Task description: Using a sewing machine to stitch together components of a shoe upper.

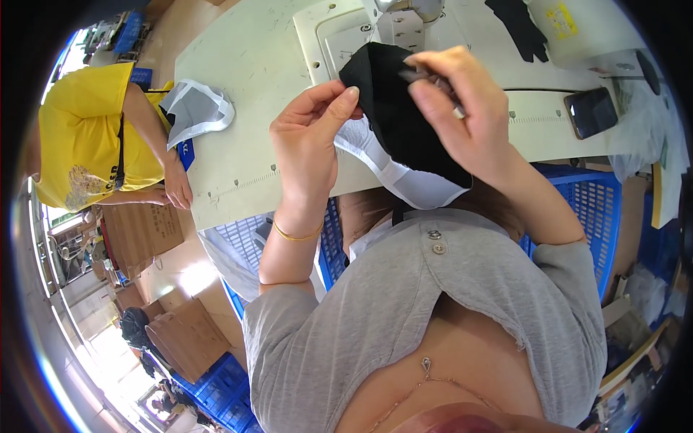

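Between my hands hangs a piece of black fabric [395, 108], shaped like a cup or pouch, with a white part [419, 189] below it that reaches over the table's front edge. The fabric's left edge is pinched between the thumb and fingers of my left hand [309, 137]. Curled fingers on my right hand [473, 108] close round a small dark tool with a metal glint at its lower end. This tool's tip lies against the upper right of the black fabric; my fingers hide most of it, so its exact kind is unclear.
A sewing machine [336, 36] stands on the pale table [238, 155] just beyond the fabric. Farther right lie a black glove [518, 29] and a phone [592, 113]. At left, a grey-and-white fabric piece [198, 108] sits beside a person in yellow [86, 137]. Blue baskets [588, 209] are underneath.
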`<state>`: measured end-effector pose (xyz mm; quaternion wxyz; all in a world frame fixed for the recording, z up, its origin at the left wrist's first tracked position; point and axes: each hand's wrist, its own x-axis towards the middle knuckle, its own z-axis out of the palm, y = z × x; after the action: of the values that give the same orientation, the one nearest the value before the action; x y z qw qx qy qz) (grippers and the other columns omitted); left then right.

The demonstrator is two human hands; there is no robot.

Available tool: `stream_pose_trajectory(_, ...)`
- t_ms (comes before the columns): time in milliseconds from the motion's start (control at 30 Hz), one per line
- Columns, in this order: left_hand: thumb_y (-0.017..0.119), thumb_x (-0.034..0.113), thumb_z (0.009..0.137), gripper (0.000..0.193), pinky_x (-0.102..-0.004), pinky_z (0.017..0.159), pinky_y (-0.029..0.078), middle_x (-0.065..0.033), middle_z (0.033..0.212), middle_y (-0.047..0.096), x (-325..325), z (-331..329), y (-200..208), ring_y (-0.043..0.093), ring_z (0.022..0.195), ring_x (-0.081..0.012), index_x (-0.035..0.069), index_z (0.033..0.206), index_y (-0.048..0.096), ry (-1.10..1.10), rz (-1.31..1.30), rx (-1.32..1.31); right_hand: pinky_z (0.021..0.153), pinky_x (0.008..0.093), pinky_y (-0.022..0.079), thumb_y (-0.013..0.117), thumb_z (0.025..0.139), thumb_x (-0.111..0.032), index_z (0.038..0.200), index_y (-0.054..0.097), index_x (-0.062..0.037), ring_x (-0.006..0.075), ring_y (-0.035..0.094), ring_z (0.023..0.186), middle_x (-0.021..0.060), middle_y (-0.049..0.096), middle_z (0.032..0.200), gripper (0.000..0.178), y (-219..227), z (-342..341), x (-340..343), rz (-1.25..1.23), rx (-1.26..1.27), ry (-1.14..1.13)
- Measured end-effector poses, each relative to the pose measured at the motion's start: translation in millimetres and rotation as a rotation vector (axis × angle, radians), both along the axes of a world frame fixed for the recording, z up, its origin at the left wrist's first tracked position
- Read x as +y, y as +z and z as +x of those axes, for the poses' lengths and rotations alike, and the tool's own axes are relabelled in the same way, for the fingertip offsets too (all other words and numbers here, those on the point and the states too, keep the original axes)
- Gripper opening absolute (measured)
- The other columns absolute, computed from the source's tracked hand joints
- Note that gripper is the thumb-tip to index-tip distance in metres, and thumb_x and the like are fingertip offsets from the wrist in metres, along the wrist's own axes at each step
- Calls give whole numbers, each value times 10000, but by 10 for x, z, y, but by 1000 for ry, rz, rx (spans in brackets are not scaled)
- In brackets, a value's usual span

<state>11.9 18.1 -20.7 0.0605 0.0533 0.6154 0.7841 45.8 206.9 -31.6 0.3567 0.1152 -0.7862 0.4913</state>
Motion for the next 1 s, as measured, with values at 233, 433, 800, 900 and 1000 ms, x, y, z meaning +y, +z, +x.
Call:
stream_pose_trajectory(233,697,-17,860,204,-272,745,565,-124,902,696,65,24,22,676,789,-174,-93,1047,665,-55,2,61,577,337,477,735,836,-185,960,656,-8,268,597,654,102,601,832,230,-61,-64,-87,106,-47,85)
stream_pose_trajectory(433,682,-15,874,171,-258,750,565,-104,912,697,88,46,11,675,804,-154,-74,1035,674,-81,-32,111,598,343,476,736,833,-195,945,658,7,273,596,679,108,599,807,244,-47,-91,-68,89,-87,135)
stream_pose_trajectory(800,662,-14,892,131,-253,729,566,-88,888,684,160,82,46,668,781,-141,-67,1012,650,-74,-212,227,614,285,457,722,860,-197,952,675,23,191,585,674,88,612,799,243,-24,-50,-56,-178,-191,186)
stream_pose_trajectory(900,622,8,925,114,-288,733,570,-92,899,674,129,56,-11,666,789,-161,-49,1023,611,-40,-43,105,617,265,443,722,867,-208,970,679,17,162,573,678,75,606,791,250,-9,75,-31,-321,-261,175)
stream_pose_trajectory(1000,583,28,951,106,-330,767,568,-98,935,659,58,30,-74,661,836,-186,-21,1044,577,-47,247,-98,605,283,443,730,858,-215,969,680,15,181,562,669,84,597,782,261,-10,220,30,-64,-326,246)
